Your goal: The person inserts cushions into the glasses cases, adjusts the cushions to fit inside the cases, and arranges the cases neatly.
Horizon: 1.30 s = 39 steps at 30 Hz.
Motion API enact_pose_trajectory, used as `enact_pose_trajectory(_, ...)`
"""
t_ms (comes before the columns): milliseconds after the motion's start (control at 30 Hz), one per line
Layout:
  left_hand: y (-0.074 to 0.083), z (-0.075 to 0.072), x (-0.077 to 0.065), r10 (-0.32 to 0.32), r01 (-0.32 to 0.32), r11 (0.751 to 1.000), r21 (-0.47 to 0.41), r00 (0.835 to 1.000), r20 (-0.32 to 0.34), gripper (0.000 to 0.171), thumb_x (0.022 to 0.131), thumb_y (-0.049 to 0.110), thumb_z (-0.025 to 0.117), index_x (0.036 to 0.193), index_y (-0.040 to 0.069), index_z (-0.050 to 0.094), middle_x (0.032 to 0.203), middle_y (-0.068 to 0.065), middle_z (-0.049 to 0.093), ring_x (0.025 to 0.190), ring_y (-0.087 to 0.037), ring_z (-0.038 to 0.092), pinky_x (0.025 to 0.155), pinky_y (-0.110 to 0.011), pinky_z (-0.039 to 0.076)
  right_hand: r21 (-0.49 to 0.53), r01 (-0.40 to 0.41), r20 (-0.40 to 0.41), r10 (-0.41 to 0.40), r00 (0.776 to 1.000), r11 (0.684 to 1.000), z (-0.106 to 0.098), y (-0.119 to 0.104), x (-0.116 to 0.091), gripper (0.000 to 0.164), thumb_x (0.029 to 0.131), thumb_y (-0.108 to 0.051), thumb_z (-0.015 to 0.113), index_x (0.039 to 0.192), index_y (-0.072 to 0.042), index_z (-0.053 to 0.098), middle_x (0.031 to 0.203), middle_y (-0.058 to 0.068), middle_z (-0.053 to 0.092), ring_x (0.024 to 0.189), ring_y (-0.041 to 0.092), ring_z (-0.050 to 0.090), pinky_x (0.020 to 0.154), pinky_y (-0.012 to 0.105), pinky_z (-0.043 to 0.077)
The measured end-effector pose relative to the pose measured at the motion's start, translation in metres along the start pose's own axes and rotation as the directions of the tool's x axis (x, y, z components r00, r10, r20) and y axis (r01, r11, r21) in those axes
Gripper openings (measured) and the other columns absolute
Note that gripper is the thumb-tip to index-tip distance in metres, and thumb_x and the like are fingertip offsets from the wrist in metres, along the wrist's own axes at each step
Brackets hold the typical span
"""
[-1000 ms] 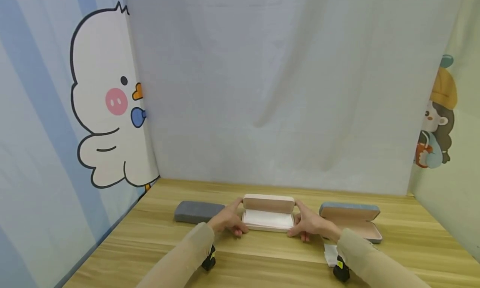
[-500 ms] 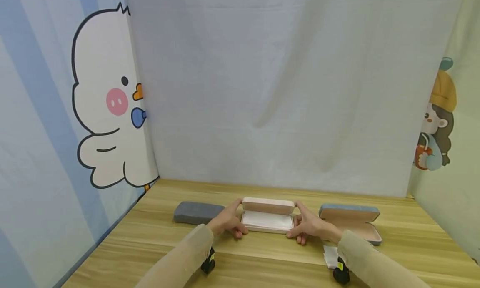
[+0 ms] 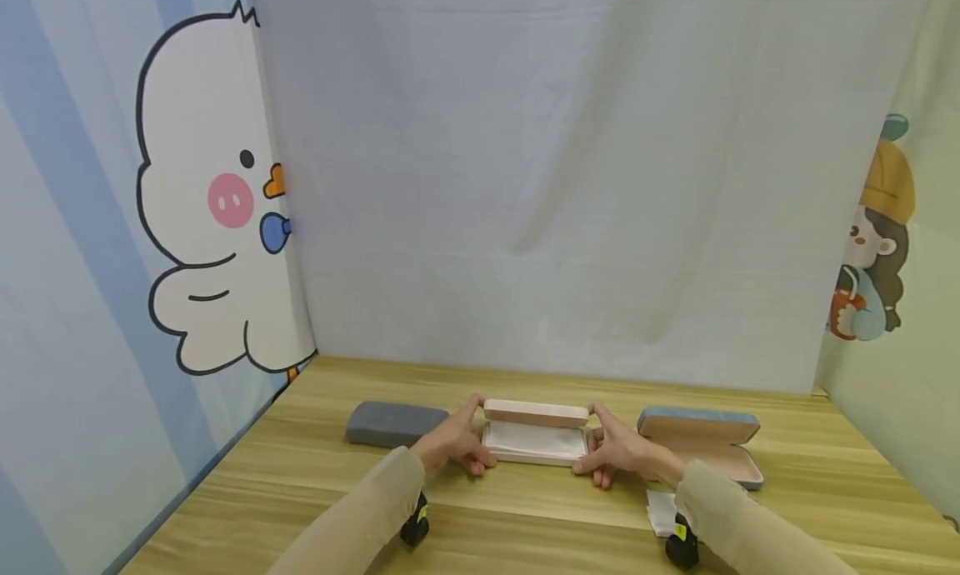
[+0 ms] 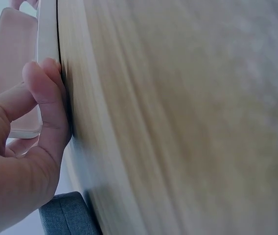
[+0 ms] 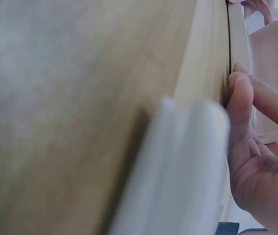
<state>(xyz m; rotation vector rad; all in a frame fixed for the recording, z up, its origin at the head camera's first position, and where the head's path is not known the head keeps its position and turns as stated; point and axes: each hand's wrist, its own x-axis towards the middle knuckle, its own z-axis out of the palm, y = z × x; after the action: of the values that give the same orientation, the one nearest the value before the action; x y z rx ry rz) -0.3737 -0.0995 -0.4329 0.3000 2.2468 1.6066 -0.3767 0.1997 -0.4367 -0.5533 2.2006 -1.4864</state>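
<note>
The left hand [image 3: 456, 443] and right hand [image 3: 617, 443] hold opposite ends of the cream glasses case [image 3: 536, 413], fingers [image 3: 476, 402] spread between base and lid. It sits on the tabletop [image 3: 536, 500] between a closed grey case [image 3: 393, 424] and an open blue case [image 3: 697, 426], its lid lower than a second ago.

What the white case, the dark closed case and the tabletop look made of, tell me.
White case: smooth, matte covering, perhaps leatherette or plastic, since no weave shows.
Dark closed case: seemingly fabric-covered, matte; the left wrist view shows a woven-looking surface.
Tabletop: wood or wood-look laminate, lightly glossy, judging by its streaky grain and soft reflections.
</note>
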Motion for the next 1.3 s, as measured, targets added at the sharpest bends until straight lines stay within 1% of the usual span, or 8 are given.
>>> enact_pose_trajectory(200,0.0019,-0.0001,-0.0006,0.020,-0.019,1.000,-0.017,1.000,0.017,0.077,0.074,-0.018,0.070,0.132,0.012,0.027,0.065,-0.015,0.061,0.044,-0.013,0.056,0.042,-0.021,0.051,0.003,0.017,0.001,-0.017,1.000,1.000,-0.0001,-0.0010,-0.0015,0.070,0.080,-0.006,0.077,0.121,-0.006,0.020,0.072,0.007,0.051,0.048,0.013,0.060,0.045,0.027,0.055)
enact_pose_trajectory(333,0.0031,0.0008,-0.0020,0.035,-0.035,0.999,-0.006,0.999,0.032,0.073,0.075,-0.018,0.069,0.130,0.012,0.030,0.066,-0.014,0.061,0.045,-0.013,0.056,0.042,-0.021,0.051,-0.007,0.034,-0.005,-0.034,0.999,0.999,0.0010,-0.0016,-0.0030,0.068,0.081,-0.005,0.076,0.122,-0.006,0.022,0.071,0.006,0.051,0.047,0.013,0.059,0.044,0.027,0.054)
enact_pose_trajectory(500,0.0043,0.0007,-0.0031,0.066,-0.067,0.998,0.016,0.997,0.051,0.066,0.076,-0.018,0.068,0.125,0.009,0.032,0.070,-0.015,0.063,0.046,-0.012,0.057,0.042,-0.021,0.051,-0.045,0.060,-0.023,-0.061,0.998,0.997,0.0026,-0.0023,-0.0049,0.081,0.080,-0.006,0.077,0.138,-0.004,0.020,0.072,0.007,0.051,0.046,0.014,0.059,0.044,0.028,0.054)
enact_pose_trajectory(567,0.0046,0.0003,-0.0035,0.071,-0.072,0.997,0.024,0.996,0.049,0.065,0.076,-0.018,0.068,0.124,0.009,0.033,0.070,-0.016,0.063,0.045,-0.012,0.057,0.042,-0.021,0.051,-0.051,0.064,-0.029,-0.066,0.997,0.997,0.0032,-0.0029,-0.0054,0.083,0.080,-0.006,0.077,0.141,-0.004,0.019,0.072,0.007,0.050,0.046,0.014,0.059,0.043,0.029,0.054)
enact_pose_trajectory(800,0.0039,-0.0013,-0.0038,0.085,-0.087,0.995,0.050,0.995,0.045,0.064,0.077,-0.016,0.069,0.124,0.009,0.034,0.070,-0.016,0.064,0.046,-0.013,0.057,0.042,-0.023,0.051,-0.100,0.072,-0.035,-0.076,0.997,0.992,0.0035,-0.0035,-0.0055,0.082,0.081,-0.007,0.076,0.141,-0.002,0.021,0.072,0.008,0.051,0.046,0.015,0.060,0.044,0.033,0.056)
enact_pose_trajectory(933,0.0038,-0.0008,-0.0032,0.073,-0.076,0.995,0.057,0.996,0.042,0.065,0.078,-0.015,0.069,0.126,0.009,0.033,0.072,-0.017,0.064,0.046,-0.013,0.058,0.043,-0.023,0.052,-0.121,0.070,-0.037,-0.075,0.996,0.990,0.0036,-0.0041,-0.0067,0.082,0.082,-0.009,0.076,0.142,-0.001,0.020,0.074,0.009,0.052,0.047,0.016,0.060,0.046,0.036,0.057)
enact_pose_trajectory(1167,0.0089,-0.0006,-0.0055,0.081,-0.084,0.994,0.066,0.996,0.041,0.062,0.079,-0.015,0.067,0.127,0.004,0.033,0.076,-0.018,0.064,0.048,-0.013,0.058,0.044,-0.023,0.052,-0.169,0.119,-0.047,-0.128,0.991,0.978,0.0047,-0.0062,-0.0087,0.066,0.085,-0.006,0.072,0.135,0.002,0.029,0.076,0.014,0.057,0.045,0.016,0.060,0.043,0.039,0.056)
enact_pose_trajectory(1300,0.0090,0.0001,-0.0067,0.081,-0.083,0.993,0.088,0.996,0.027,0.062,0.078,-0.015,0.067,0.127,0.004,0.033,0.074,-0.019,0.065,0.047,-0.012,0.058,0.045,-0.024,0.053,-0.206,0.131,-0.047,-0.143,0.989,0.970,0.0068,-0.0081,-0.0083,0.066,0.084,-0.004,0.072,0.134,0.003,0.030,0.075,0.015,0.058,0.044,0.014,0.059,0.041,0.037,0.055)
